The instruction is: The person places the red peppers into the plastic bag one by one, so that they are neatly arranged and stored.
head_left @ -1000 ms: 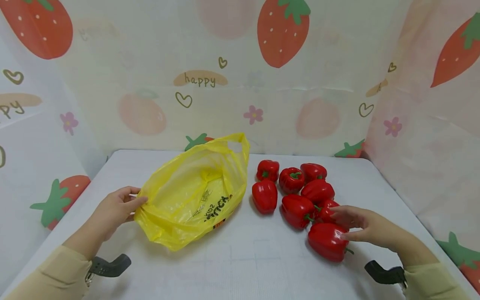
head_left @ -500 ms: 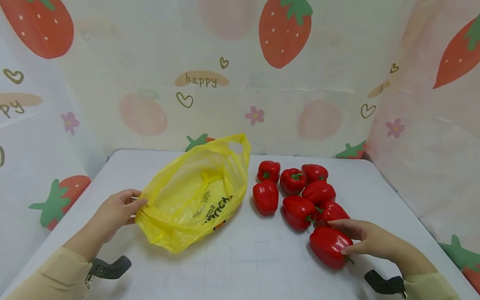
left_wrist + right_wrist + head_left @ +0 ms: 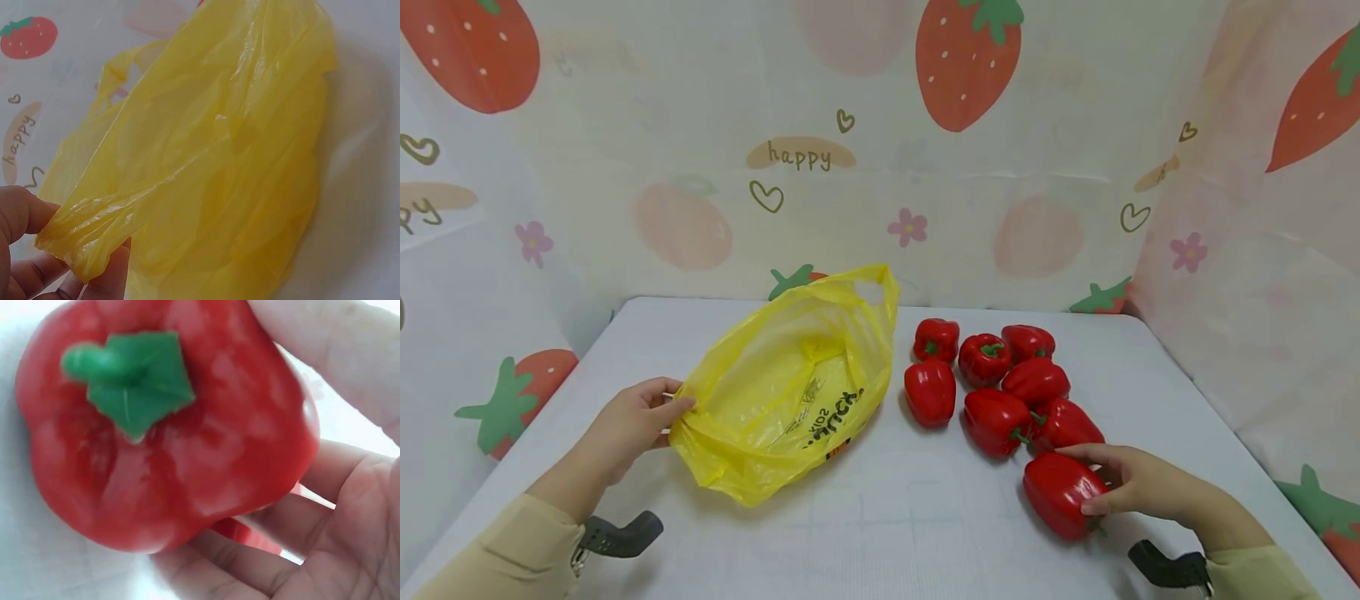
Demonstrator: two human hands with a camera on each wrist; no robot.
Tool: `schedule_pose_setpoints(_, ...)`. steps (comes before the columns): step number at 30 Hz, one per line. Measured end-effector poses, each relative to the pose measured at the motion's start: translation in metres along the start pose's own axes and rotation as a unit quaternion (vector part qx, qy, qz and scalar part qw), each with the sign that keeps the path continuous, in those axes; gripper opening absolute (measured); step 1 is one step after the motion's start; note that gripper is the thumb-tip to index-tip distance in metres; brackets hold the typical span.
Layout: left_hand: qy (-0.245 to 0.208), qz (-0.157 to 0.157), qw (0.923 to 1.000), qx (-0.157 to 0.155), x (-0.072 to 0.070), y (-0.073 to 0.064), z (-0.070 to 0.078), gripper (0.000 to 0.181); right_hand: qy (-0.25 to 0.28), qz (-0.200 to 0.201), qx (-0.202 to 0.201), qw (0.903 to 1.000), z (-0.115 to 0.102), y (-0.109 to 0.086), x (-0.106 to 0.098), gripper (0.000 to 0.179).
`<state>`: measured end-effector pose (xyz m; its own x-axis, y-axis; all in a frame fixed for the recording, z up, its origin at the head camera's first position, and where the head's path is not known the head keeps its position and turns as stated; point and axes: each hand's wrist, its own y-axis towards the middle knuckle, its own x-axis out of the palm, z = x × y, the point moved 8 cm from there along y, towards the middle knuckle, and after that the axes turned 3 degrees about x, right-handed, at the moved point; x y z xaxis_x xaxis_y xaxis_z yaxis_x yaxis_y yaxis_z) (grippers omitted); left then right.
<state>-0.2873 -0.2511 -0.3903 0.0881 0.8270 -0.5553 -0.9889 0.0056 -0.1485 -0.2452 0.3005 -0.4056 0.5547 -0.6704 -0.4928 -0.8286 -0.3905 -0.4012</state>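
My left hand (image 3: 636, 423) pinches the near left rim of a yellow plastic bag (image 3: 722, 450), whose mouth gapes towards me; black print shows inside it. In the left wrist view the thumb and fingers squeeze a bunched corner of the bag (image 3: 206, 175). At the right, my right hand (image 3: 1138, 483) grips the nearest red bell pepper (image 3: 1060, 496), thumb on the near side and fingers round the far side. That bell pepper (image 3: 187, 469) fills much of the right wrist view, its green stem pointing at the camera. Its underside is hidden.
Several more red bell peppers (image 3: 995, 423) lie in a cluster just behind the gripped one, right of the bag. The white table (image 3: 880, 542) backs onto a cloth wall (image 3: 955, 192) printed with strawberries, with side walls at left and right.
My right hand has come down and nearer, closing round the front pepper, which has shifted slightly towards me and turned a little. My left hand and the bag stay in place.
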Motion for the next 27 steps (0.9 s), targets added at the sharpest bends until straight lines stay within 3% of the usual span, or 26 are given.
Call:
schedule_pose_setpoints(10,-0.004,-0.006,1.0,0.003,0.0,0.001,-0.001,0.05,-0.038,0.02,0.022,0.9988,-0.007,0.007,0.012,0.069)
schedule_pose_setpoints(17,-0.001,-0.006,1.0,0.001,-0.001,0.001,0.0,0.049,-0.013,-0.016,0.002,0.9998,-0.015,0.013,0.023,0.082)
schedule_pose_setpoints(27,0.009,-0.005,1.0,0.0,-0.001,-0.002,-0.001,0.049,0.005,-0.041,-0.026,0.9988,-0.015,0.017,0.028,0.079)
